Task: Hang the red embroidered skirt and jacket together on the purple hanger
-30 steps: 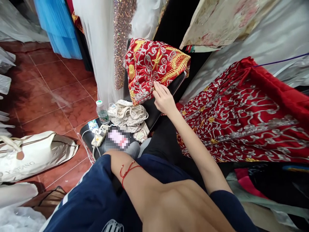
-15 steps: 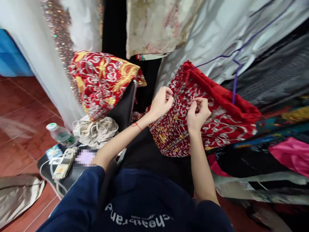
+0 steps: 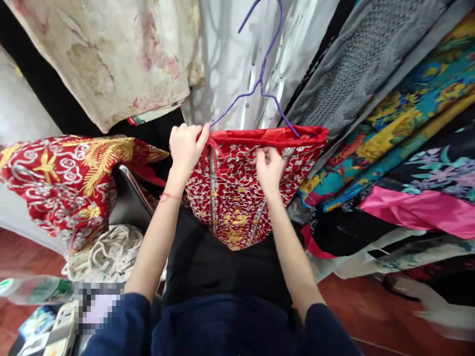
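A red embroidered bodice (image 3: 237, 193) with silver and gold patterns and a pointed lower edge hangs over my lap. Its plain red top band holds the arms of a purple wire hanger (image 3: 261, 81), whose hook points up. My left hand (image 3: 186, 147) is closed on the bodice's upper left corner, beside the hanger's end. In front of the cloth, just below the band, the fingers of my right hand (image 3: 268, 168) are curled into a pinch. What lies between those fingertips, if anything, is too small to make out.
At left, another red embroidered cloth (image 3: 70, 178) drapes over a dark chair back (image 3: 131, 198). White cords (image 3: 107, 254), a plastic bottle (image 3: 37, 290) and a power strip (image 3: 61, 329) lie below it. Hanging garments (image 3: 393, 133) crowd the right; a floral cream cloth (image 3: 122, 54) hangs ahead.
My left hand has gone from a pinch before the cloth to a grip on its upper left corner. The bodice and hanger now face me more squarely. My view has turned right.
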Demonstrator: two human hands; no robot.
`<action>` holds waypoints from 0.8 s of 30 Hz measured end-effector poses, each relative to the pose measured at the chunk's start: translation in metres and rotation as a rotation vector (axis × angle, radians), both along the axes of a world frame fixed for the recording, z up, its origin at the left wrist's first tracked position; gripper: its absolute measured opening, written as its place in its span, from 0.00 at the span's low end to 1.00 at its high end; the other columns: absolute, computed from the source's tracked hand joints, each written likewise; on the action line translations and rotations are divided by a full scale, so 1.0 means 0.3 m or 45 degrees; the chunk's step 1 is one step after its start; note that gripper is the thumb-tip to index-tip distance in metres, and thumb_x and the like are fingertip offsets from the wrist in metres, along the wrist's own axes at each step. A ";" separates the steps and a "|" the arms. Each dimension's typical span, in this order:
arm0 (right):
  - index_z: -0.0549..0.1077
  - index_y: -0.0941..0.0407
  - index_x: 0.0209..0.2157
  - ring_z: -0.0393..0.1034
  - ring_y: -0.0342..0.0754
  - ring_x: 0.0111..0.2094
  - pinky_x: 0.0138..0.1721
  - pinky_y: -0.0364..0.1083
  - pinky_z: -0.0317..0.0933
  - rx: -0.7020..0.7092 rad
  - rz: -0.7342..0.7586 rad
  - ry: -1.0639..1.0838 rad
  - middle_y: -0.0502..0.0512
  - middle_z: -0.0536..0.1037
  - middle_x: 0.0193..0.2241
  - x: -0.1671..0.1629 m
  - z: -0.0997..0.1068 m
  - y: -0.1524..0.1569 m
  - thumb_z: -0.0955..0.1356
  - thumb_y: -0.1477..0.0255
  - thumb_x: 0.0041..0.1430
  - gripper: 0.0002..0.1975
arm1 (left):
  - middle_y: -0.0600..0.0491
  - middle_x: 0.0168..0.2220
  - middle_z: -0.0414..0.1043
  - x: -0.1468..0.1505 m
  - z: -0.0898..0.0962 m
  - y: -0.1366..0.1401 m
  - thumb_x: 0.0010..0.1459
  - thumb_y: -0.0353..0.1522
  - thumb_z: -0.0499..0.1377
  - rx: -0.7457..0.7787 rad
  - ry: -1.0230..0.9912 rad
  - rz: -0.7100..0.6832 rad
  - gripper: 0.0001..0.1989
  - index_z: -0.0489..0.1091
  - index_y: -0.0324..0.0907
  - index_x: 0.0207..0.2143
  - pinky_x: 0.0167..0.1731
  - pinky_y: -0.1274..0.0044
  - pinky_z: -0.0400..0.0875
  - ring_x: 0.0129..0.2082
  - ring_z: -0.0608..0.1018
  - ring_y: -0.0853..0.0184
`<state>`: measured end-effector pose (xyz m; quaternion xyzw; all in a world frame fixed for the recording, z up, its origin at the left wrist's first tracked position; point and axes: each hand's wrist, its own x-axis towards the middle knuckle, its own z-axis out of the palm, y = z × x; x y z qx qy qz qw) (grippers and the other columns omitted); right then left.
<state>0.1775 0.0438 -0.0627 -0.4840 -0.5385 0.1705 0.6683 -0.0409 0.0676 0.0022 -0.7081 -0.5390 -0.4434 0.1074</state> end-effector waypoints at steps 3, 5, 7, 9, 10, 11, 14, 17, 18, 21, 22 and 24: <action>0.70 0.52 0.30 0.72 0.46 0.30 0.32 0.45 0.65 -0.010 0.166 -0.139 0.51 0.78 0.27 -0.135 0.007 -0.113 0.67 0.57 0.62 0.14 | 0.51 0.24 0.66 0.040 -0.015 -0.101 0.69 0.44 0.48 0.049 0.042 0.138 0.23 0.62 0.44 0.22 0.48 0.66 0.60 0.36 0.71 0.59; 0.70 0.51 0.36 0.71 0.47 0.30 0.34 0.46 0.65 -0.080 0.289 -0.165 0.50 0.78 0.28 -0.213 0.003 -0.170 0.73 0.55 0.55 0.16 | 0.52 0.24 0.66 0.069 -0.021 -0.147 0.69 0.44 0.48 0.089 0.041 0.187 0.23 0.61 0.44 0.23 0.46 0.66 0.60 0.34 0.69 0.60; 0.70 0.51 0.35 0.69 0.46 0.27 0.34 0.45 0.65 -0.142 0.359 -0.114 0.49 0.76 0.27 -0.255 -0.006 -0.194 0.72 0.55 0.57 0.15 | 0.52 0.24 0.67 0.090 -0.026 -0.172 0.69 0.44 0.49 0.132 0.026 0.202 0.22 0.62 0.44 0.24 0.44 0.67 0.59 0.33 0.69 0.61; 0.71 0.52 0.32 0.66 0.44 0.23 0.31 0.44 0.64 -0.195 0.552 0.013 0.47 0.74 0.23 -0.248 -0.015 -0.193 0.68 0.53 0.62 0.16 | 0.52 0.24 0.68 0.100 -0.029 -0.184 0.69 0.44 0.50 0.166 0.016 0.207 0.20 0.64 0.45 0.25 0.43 0.66 0.59 0.34 0.69 0.60; 0.72 0.53 0.32 0.65 0.42 0.21 0.29 0.43 0.63 -0.224 0.699 0.079 0.46 0.73 0.21 -0.229 -0.018 -0.191 0.65 0.52 0.64 0.18 | 0.52 0.25 0.69 0.102 -0.031 -0.186 0.68 0.44 0.51 0.172 0.020 0.210 0.20 0.64 0.45 0.26 0.43 0.66 0.58 0.34 0.69 0.60; 0.73 0.53 0.33 0.63 0.41 0.19 0.27 0.43 0.62 -0.257 0.852 0.130 0.46 0.72 0.19 -0.201 -0.020 -0.191 0.64 0.51 0.66 0.20 | 0.51 0.25 0.69 0.103 -0.032 -0.187 0.68 0.45 0.51 0.172 0.027 0.215 0.19 0.64 0.45 0.26 0.43 0.65 0.58 0.34 0.69 0.59; 0.74 0.54 0.34 0.63 0.41 0.17 0.25 0.42 0.61 -0.325 1.089 0.140 0.45 0.71 0.17 -0.095 -0.028 -0.225 0.62 0.50 0.67 0.22 | 0.50 0.28 0.71 0.105 -0.031 -0.188 0.66 0.46 0.54 0.144 0.046 0.223 0.18 0.65 0.45 0.27 0.42 0.65 0.58 0.35 0.70 0.58; 0.71 0.54 0.28 0.66 0.42 0.21 0.27 0.43 0.63 -0.329 1.037 0.052 0.47 0.72 0.19 0.027 -0.072 -0.298 0.62 0.53 0.69 0.22 | 0.49 0.29 0.71 0.107 -0.024 -0.187 0.64 0.45 0.56 0.114 0.018 0.221 0.16 0.65 0.46 0.28 0.43 0.64 0.58 0.37 0.70 0.58; 0.70 0.53 0.26 0.67 0.42 0.21 0.27 0.43 0.63 -0.328 1.004 0.051 0.48 0.72 0.19 0.071 -0.099 -0.323 0.62 0.53 0.69 0.23 | 0.49 0.30 0.72 0.108 -0.021 -0.187 0.64 0.45 0.56 0.108 0.003 0.220 0.16 0.65 0.45 0.28 0.43 0.64 0.58 0.37 0.70 0.57; 0.68 0.52 0.22 0.59 0.42 0.14 0.18 0.44 0.53 -0.233 0.496 0.371 0.47 0.68 0.14 0.215 -0.203 -0.368 0.63 0.50 0.66 0.26 | 0.49 0.30 0.72 0.112 -0.019 -0.190 0.65 0.44 0.55 0.106 -0.003 0.192 0.16 0.65 0.45 0.28 0.44 0.64 0.58 0.37 0.70 0.57; 0.66 0.52 0.20 0.56 0.42 0.13 0.17 0.44 0.50 -0.154 0.226 0.461 0.46 0.65 0.13 0.261 -0.235 -0.372 0.62 0.48 0.66 0.27 | 0.49 0.30 0.72 0.114 -0.020 -0.193 0.64 0.44 0.55 0.107 0.012 0.178 0.15 0.65 0.45 0.28 0.44 0.64 0.58 0.37 0.70 0.57; 0.66 0.52 0.22 0.58 0.43 0.16 0.19 0.45 0.53 -0.086 -0.012 0.425 0.47 0.67 0.15 0.336 -0.272 -0.368 0.63 0.49 0.65 0.25 | 0.48 0.32 0.73 0.114 -0.024 -0.202 0.63 0.44 0.56 0.108 0.053 0.160 0.13 0.66 0.45 0.31 0.45 0.63 0.58 0.39 0.70 0.56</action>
